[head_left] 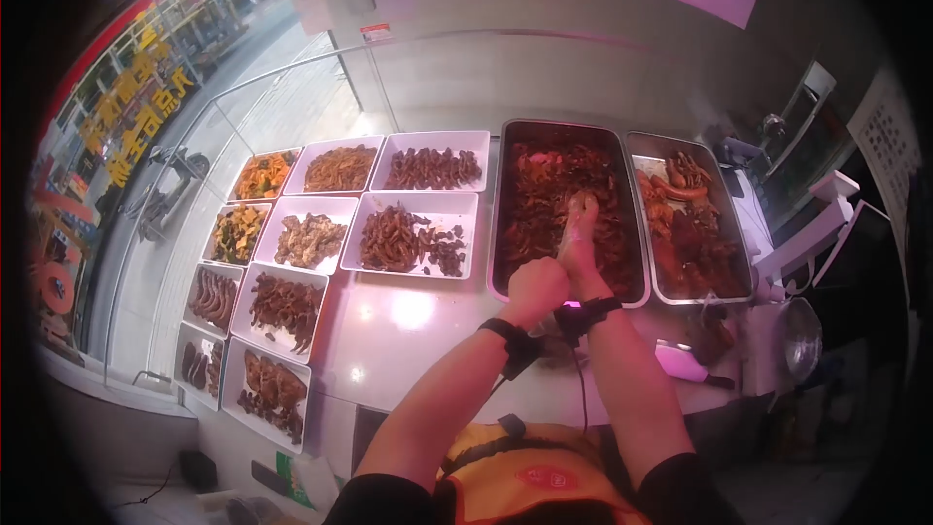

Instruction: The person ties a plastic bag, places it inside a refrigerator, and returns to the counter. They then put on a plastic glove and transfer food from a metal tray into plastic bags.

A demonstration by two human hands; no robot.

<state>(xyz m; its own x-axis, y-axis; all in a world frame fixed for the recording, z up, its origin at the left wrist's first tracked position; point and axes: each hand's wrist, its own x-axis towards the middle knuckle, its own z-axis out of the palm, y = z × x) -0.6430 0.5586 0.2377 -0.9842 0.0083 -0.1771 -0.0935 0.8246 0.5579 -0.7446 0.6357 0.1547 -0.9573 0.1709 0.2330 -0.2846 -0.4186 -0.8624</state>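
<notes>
My left hand [537,290] is closed in a fist beside my right wrist, at the near edge of a large dark tray [498,233]. Whatever its fingers hold, if anything, is hidden. My right hand [580,245] reaches away from me over that tray, with its fingers stretched out and nothing visible in them. Beneath it lies a heap of reddish-brown cooked meat pieces [544,175]. Both wrists wear black straps with small devices; the left strap [510,338] and the right strap [593,316] almost meet, and a cable hangs between them.
White trays [413,273] of cooked food stand in rows to the left. On the right is a metal tray [695,299] with larger meat pieces. A cleaver [682,364] lies on the counter [398,331] near my right forearm. A glass screen [233,126] borders the far left.
</notes>
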